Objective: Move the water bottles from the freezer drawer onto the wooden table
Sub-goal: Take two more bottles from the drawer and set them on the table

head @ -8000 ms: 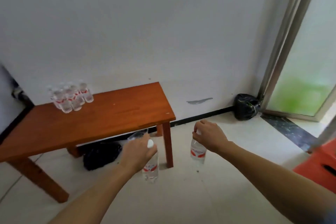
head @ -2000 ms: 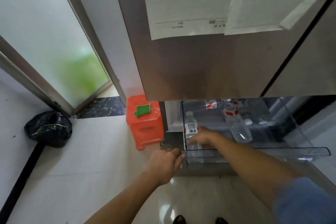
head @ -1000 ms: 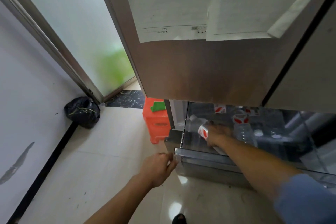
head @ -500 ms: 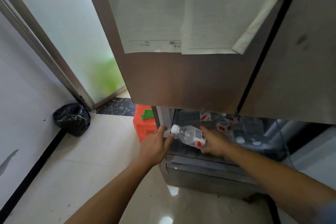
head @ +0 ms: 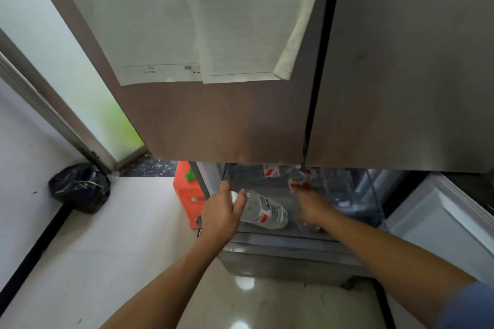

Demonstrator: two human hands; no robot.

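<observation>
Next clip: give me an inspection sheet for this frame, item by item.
surface: wooden table not in view; freezer drawer open.
job's things: one water bottle held tilted at the drawer's front left; more bottles inside.
clutter: black bag, orange stool on the floor.
grippers: left hand grips the bottle's cap end; right hand reaches into the drawer, blurred, grasp unclear.
cables: nothing seen.
surroundings: fridge doors with papers, frosted glass door.

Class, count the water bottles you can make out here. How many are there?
3. One bottle is held sideways by the left hand; two red-labelled ones sit at the back of the freezer drawer. More may be hidden behind the right hand or the door.
</observation>
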